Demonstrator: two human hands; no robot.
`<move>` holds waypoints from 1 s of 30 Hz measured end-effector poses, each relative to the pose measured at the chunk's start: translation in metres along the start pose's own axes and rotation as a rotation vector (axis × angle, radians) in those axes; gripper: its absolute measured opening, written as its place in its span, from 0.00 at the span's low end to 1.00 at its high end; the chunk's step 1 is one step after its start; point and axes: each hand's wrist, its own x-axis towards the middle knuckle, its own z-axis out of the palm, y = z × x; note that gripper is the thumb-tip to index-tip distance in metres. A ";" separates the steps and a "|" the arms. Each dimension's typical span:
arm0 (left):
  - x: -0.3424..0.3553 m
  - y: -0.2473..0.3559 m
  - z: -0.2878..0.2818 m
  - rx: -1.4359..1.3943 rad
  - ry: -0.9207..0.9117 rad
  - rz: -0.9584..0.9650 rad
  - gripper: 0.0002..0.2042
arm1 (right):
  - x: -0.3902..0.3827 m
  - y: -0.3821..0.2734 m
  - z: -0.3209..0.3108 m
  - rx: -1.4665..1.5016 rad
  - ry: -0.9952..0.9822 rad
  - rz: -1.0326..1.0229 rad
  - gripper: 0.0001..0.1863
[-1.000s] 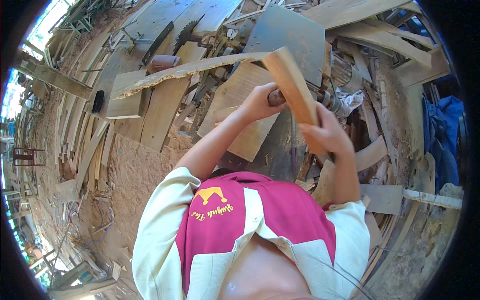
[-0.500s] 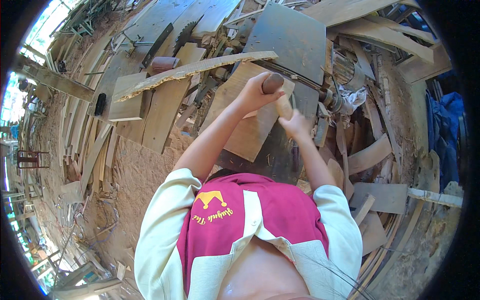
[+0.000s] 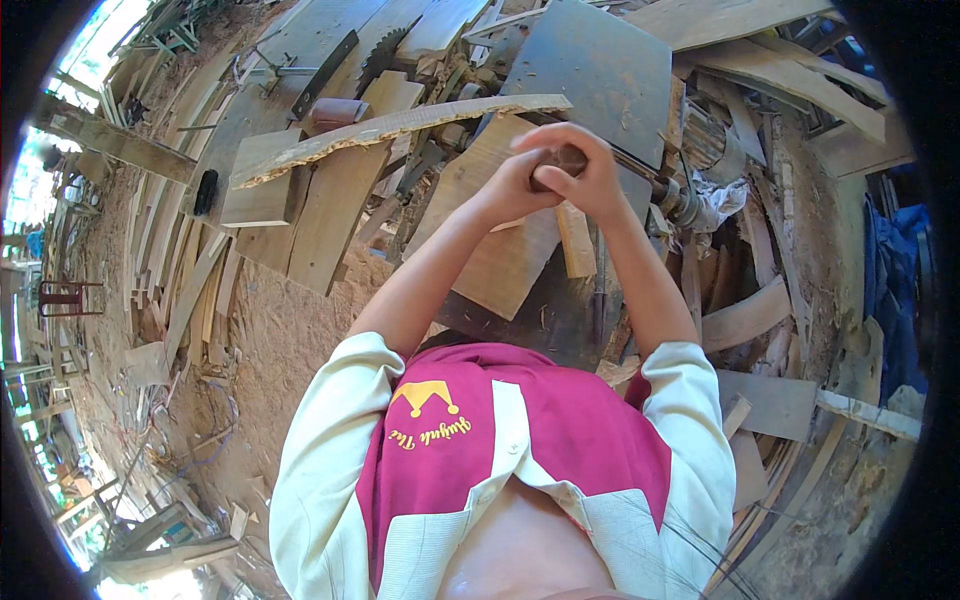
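Note:
My left hand (image 3: 512, 192) is closed round a dark brown rounded object (image 3: 564, 158), possibly a wooden handle, above the machine bed. My right hand (image 3: 585, 172) curls over the top of that same object, its fingers against my left hand, so much of it is hidden. Just below both hands a short pale wood block (image 3: 576, 243) rests by a broad board (image 3: 500, 280). A long rough-edged strip (image 3: 400, 125) lies crosswise beyond my left hand. A blue-grey metal plate (image 3: 590, 80) is past my hands.
At upper left are a toothed saw blade (image 3: 375, 70), loose planks and a squared block (image 3: 255, 200). Wood scraps (image 3: 745, 320), a crumpled white cloth (image 3: 715, 200) and a blue tarp (image 3: 895, 290) are on the right. A red chair (image 3: 68, 298) stands far left on sawdusty ground.
The curved orange-brown piece that my right hand held upright has been lowered out of that grip. My right hand has risen to wrap over the brown object in my left hand.

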 end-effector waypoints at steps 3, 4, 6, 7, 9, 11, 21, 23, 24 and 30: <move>-0.027 -0.025 -0.018 0.945 -0.034 -0.120 0.25 | 0.004 0.011 0.012 0.322 -0.039 0.162 0.11; -0.039 -0.031 -0.021 0.944 -0.032 -0.122 0.25 | 0.005 0.014 0.016 0.484 0.024 0.213 0.08; -0.066 -0.043 -0.023 1.262 -0.008 -0.406 0.30 | 0.007 0.017 0.021 0.527 0.074 0.168 0.09; -0.074 -0.053 -0.021 1.259 -0.006 -0.412 0.30 | 0.008 0.015 0.023 0.528 0.121 0.198 0.09; -0.082 -0.069 -0.016 1.373 0.019 -0.367 0.28 | 0.010 0.011 0.026 0.526 0.168 0.236 0.10; -0.089 -0.083 -0.017 1.404 0.051 -0.320 0.28 | 0.018 0.006 0.037 0.469 0.275 0.313 0.10; -0.092 -0.093 -0.016 1.487 0.071 -0.189 0.26 | 0.079 0.055 0.042 0.310 0.444 0.410 0.13; -0.093 -0.094 -0.013 1.493 0.093 -0.191 0.26 | 0.086 0.066 0.041 0.184 0.518 0.474 0.14; -0.093 -0.095 -0.014 1.501 0.110 -0.184 0.26 | 0.089 0.074 0.038 0.188 0.519 0.476 0.14; -0.092 -0.092 -0.015 1.452 0.114 -0.205 0.24 | 0.089 0.095 0.022 0.365 0.631 0.579 0.14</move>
